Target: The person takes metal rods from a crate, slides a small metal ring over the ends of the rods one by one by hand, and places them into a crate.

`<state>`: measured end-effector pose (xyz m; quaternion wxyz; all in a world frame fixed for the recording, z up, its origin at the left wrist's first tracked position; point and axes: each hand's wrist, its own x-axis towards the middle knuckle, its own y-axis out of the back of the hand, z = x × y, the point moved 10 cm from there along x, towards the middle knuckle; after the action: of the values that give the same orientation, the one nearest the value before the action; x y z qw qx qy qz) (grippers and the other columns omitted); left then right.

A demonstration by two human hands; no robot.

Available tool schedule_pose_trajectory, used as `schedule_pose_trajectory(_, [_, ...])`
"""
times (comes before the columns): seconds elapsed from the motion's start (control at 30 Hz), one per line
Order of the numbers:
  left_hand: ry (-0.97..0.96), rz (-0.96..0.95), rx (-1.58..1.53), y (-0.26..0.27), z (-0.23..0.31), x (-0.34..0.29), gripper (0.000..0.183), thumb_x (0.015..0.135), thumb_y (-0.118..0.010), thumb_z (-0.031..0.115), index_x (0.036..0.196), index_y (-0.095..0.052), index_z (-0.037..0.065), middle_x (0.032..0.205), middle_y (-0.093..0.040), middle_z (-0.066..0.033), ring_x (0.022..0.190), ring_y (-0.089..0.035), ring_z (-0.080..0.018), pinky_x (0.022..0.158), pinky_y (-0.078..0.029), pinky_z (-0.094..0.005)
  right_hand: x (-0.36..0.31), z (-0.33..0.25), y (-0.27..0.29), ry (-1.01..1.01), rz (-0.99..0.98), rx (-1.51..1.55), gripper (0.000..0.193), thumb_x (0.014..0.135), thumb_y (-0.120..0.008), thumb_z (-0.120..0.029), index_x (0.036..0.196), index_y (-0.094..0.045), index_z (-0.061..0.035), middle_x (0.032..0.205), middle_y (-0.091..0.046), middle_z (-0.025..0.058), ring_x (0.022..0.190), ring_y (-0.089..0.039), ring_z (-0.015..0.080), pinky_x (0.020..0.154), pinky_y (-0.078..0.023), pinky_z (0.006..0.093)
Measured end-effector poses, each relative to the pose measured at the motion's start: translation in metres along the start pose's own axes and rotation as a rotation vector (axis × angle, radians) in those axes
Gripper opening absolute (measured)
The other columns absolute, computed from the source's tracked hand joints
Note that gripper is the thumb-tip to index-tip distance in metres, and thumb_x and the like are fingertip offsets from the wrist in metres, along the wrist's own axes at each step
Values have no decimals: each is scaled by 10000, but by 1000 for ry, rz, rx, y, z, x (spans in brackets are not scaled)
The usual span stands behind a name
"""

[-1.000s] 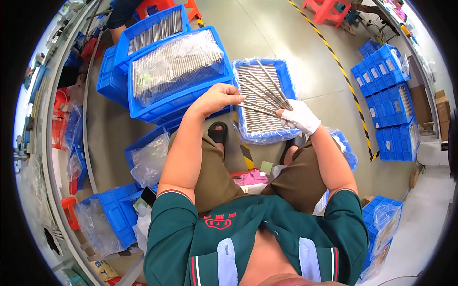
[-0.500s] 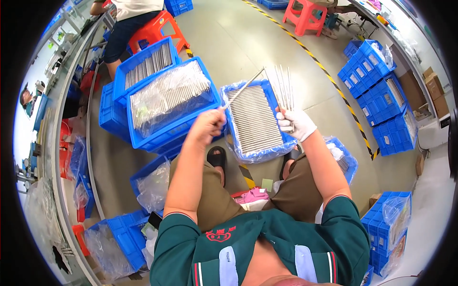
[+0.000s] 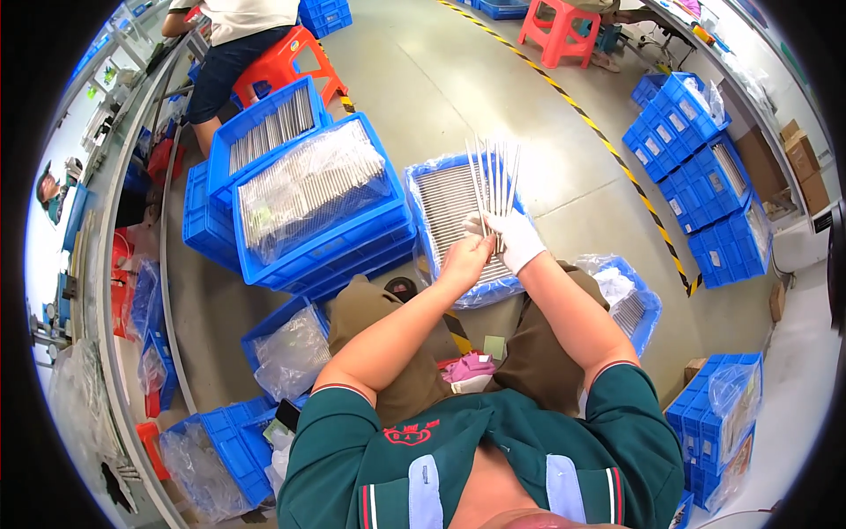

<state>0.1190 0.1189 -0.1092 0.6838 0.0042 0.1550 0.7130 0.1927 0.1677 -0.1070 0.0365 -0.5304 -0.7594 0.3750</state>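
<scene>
My right hand (image 3: 516, 240), in a white glove, is closed around several thin metal rods (image 3: 502, 176). The rods fan out upward, away from me. Against it sits my bare left hand (image 3: 467, 260), its fingers pinched on the lower end of a metal rod at the left of the bunch. The fingertips of both hands partly hide each other. Below the hands stands a blue crate (image 3: 412, 189) lined with clear plastic, with many similar rods (image 3: 445, 207) lying crosswise in a row. My hands and forearms cover its right and near parts.
To the left are stacked blue crates (image 3: 352, 251) with more rods under clear plastic. A smaller blue crate (image 3: 650, 309) stands by my right knee. More crates (image 3: 696, 176) line the right side. A person on a red stool (image 3: 295, 66) sits at the upper left.
My left hand has moved right and down with its rod, from the crate's left side to the bunch in my right hand. My right hand has shifted slightly left.
</scene>
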Motion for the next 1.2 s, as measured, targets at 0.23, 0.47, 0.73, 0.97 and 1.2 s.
schedule_pose_trajectory(0.23, [76, -504, 30, 25, 37, -29, 295, 838, -611, 316, 699, -617, 55, 620, -535, 32, 551, -446, -62, 509, -365, -225, -27, -32, -23, 125, -64, -482, 122, 833, -546, -66, 948, -538, -25, 733, -577, 48, 591, -528, 110, 544, -443, 235])
schedule_pose_trajectory(0.47, [-320, 266, 78, 169, 75, -12, 271, 830, -617, 258, 926, -619, 4, 703, -559, 2, 657, -498, -84, 609, -417, -241, -63, -2, -30, -188, -312, -782, 119, 843, -563, -152, 887, -526, -47, 624, -520, 4, 470, -401, 48, 424, -318, 199])
schedule_pose_trajectory(0.73, [-97, -261, 52, 119, 55, -21, 200, 818, -636, 205, 826, -650, 5, 739, -590, 12, 720, -509, -64, 669, -412, -223, -80, 13, -22, -422, -449, -721, 148, 826, -606, -165, 861, -522, -48, 619, -501, 13, 450, -348, 31, 397, -256, 179])
schedule_pose_trajectory(0.97, [52, 97, -345, 213, 16, -19, 325, 848, -595, 318, 633, -527, 83, 496, -363, 59, 409, -276, -45, 391, -206, -199, -82, -43, 5, -337, -381, -614, 200, 808, -622, -170, 903, -515, -30, 598, -459, 0, 445, -342, 38, 393, -243, 183])
schedule_pose_trajectory(1.2, [222, -127, -998, 76, -9, -7, 298, 896, -522, 310, 704, -514, 83, 567, -405, 18, 429, -293, -75, 392, -234, -213, -47, -40, -12, -154, -419, 205, 161, 899, -492, -121, 1017, -500, -11, 704, -427, 12, 555, -370, 103, 508, -334, 231])
